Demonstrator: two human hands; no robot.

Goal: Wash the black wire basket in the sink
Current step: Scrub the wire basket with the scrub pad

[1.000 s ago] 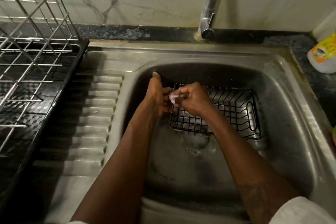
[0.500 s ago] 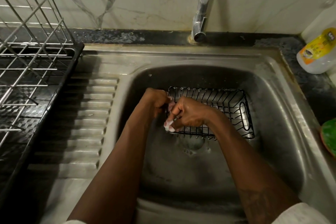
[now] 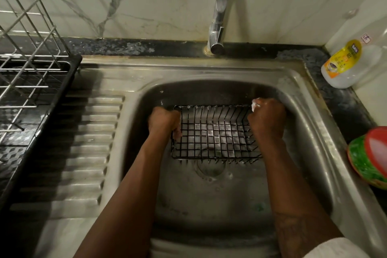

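- The wire basket (image 3: 215, 132) lies in the sink (image 3: 188, 71), over the drain (image 3: 211, 166).
- The left hand (image 3: 164, 120) holds its left end, and the right hand (image 3: 267, 120) holds its right end.
- The tap (image 3: 217, 16) stands behind the sink.
- A dish rack (image 3: 27, 58) sits left of the draining board (image 3: 83, 142).
- A bottle (image 3: 347, 65) and a dish (image 3: 370, 159) sit on the table (image 3: 345, 107) to the right.

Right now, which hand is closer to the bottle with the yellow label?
Right. The right hand grips the black wire basket's right end, nearer the bottle; the left hand grips the left end.
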